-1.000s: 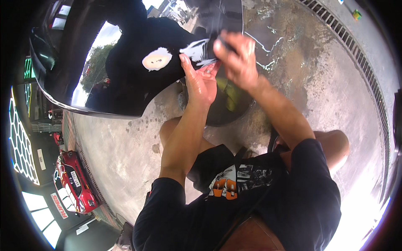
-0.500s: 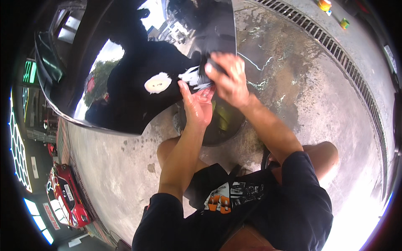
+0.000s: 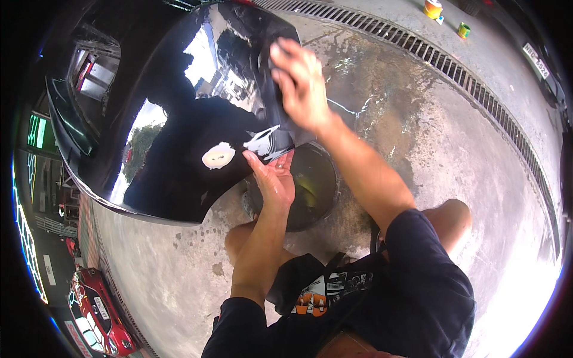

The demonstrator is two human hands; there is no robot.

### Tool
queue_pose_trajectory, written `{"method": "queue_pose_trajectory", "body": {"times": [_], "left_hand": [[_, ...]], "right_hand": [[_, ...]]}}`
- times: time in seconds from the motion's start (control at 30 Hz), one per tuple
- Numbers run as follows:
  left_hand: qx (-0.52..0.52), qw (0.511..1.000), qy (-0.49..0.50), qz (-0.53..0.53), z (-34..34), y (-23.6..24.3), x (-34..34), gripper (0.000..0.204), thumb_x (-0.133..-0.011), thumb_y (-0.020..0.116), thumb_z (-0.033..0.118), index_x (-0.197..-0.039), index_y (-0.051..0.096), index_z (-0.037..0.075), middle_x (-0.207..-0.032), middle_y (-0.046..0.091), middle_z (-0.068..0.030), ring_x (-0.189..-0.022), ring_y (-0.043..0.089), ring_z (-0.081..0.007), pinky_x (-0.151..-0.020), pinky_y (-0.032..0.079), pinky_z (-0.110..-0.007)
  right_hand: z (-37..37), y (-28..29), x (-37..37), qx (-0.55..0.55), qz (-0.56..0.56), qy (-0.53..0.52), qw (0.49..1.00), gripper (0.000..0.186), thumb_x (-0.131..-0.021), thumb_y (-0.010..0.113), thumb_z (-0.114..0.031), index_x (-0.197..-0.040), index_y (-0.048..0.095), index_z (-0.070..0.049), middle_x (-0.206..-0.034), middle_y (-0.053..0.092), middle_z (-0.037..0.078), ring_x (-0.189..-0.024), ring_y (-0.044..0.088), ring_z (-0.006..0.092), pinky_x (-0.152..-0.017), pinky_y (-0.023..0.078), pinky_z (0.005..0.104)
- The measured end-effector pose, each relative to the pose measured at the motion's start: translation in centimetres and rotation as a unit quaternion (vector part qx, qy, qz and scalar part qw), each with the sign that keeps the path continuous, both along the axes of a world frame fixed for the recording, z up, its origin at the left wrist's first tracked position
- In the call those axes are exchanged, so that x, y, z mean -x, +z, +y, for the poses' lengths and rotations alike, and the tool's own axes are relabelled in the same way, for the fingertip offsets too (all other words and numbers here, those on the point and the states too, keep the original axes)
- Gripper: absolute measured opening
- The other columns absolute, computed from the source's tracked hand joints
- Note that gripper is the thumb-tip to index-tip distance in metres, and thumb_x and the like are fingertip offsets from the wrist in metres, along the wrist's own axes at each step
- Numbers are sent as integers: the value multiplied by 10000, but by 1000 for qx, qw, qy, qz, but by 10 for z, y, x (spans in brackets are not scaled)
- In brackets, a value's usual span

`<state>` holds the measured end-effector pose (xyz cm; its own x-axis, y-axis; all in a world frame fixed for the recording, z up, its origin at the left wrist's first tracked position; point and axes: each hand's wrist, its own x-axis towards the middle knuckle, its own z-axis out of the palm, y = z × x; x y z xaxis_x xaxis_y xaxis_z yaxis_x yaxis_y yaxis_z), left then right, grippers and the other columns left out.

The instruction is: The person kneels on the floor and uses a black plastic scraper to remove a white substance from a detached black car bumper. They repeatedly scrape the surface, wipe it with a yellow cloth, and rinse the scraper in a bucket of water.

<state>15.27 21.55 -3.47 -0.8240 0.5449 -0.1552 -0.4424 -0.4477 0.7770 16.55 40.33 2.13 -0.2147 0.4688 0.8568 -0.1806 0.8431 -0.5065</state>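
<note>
A glossy black car body panel fills the upper left, with a pale sanded patch and a white scraped area near its corner. My left hand grips that corner from below, thumb on the front face and fingers behind the edge. Higher up, my right hand is curled at the panel's right edge around a dark block, mostly hidden by the fingers and blending with the black paint.
Below the panel stands a dark round bucket of water with something yellow-green in it. A drain grate crosses the wet concrete floor. Two small containers, orange and green, stand beyond it. A red car is at lower left.
My right hand has moved up along the panel's edge, away from the scraped corner and my left hand. My left hand keeps its hold on the corner; the whole view has shifted slightly.
</note>
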Motion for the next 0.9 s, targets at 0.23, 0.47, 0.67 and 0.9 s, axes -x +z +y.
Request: {"method": "queue_pose_trajectory", "body": {"times": [0.23, 0.47, 0.67, 0.9], "left_hand": [[-32, 999, -15, -4, 1, 0, 4, 905, -952, 524, 865, -1504, 531, 149, -1410, 654, -65, -1296, 606, -229, -1197, 416, -440], [-102, 991, -68, -50, 1, -3, 13, 797, -1036, 533, 740, -1475, 570, 75, -1429, 668, -84, -1321, 613, -230, -1159, 453, -398], [-119, 984, -129, 23, 2, -10, 13, 777, -1059, 516, 708, -1522, 538, 84, -1476, 638, -73, -1360, 592, -226, -1206, 419, -422], [-96, 994, -21, -45, 10, -11, 4, 820, -982, 587, 770, -1489, 529, 128, -1474, 619, -57, -1329, 596, -211, -1172, 456, -389]], "right_hand": [[39, 35, 27, 21, 31, -33, 999, 520, -955, 739, -74, -1462, 649, -142, -1470, 614, 191, -1331, 584, 419, -1150, 444, 490], [-87, -29, -31, -22, 12, -70, 997, 496, -925, 732, -26, -1412, 662, -90, -1499, 596, 194, -1360, 564, 429, -1153, 406, 533], [-89, -56, -34, -4, -28, -76, 997, 496, -894, 748, -29, -1382, 681, -84, -1495, 603, 197, -1333, 574, 425, -1134, 409, 540], [21, 57, 26, -13, 55, -42, 998, 514, -910, 734, -81, -1419, 676, -130, -1428, 640, 163, -1269, 601, 382, -1075, 434, 498]]}}
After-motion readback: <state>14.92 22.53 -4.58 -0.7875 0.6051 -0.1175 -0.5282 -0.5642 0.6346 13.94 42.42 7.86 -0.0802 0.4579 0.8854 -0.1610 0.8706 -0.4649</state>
